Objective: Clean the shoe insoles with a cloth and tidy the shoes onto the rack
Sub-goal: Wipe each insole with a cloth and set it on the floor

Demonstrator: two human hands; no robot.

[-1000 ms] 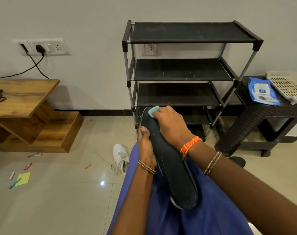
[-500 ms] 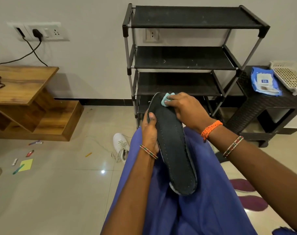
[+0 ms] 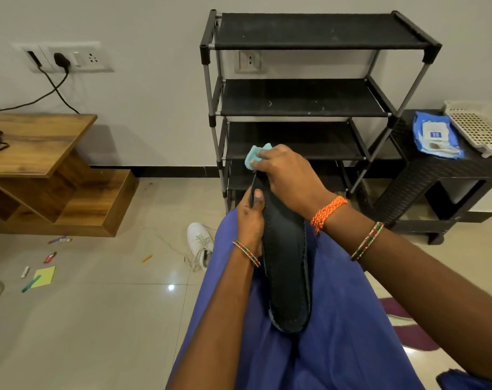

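Right hand (image 3: 284, 175) is pinching the cloth (image 3: 254, 156) at the insole (image 3: 285, 266) tip, left hand (image 3: 249, 220) clamping its edge; rack (image 3: 318, 32) bare, shoe (image 3: 200, 243) on floor.

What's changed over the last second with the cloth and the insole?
The right hand has carried the teal cloth up past the insole's far tip, so it now sits just beyond the end instead of on it. The left hand still grips the black insole by its left edge, thumb on top, heel end resting on the lap. The rack stays empty, and the white shoe lies on the floor as before.
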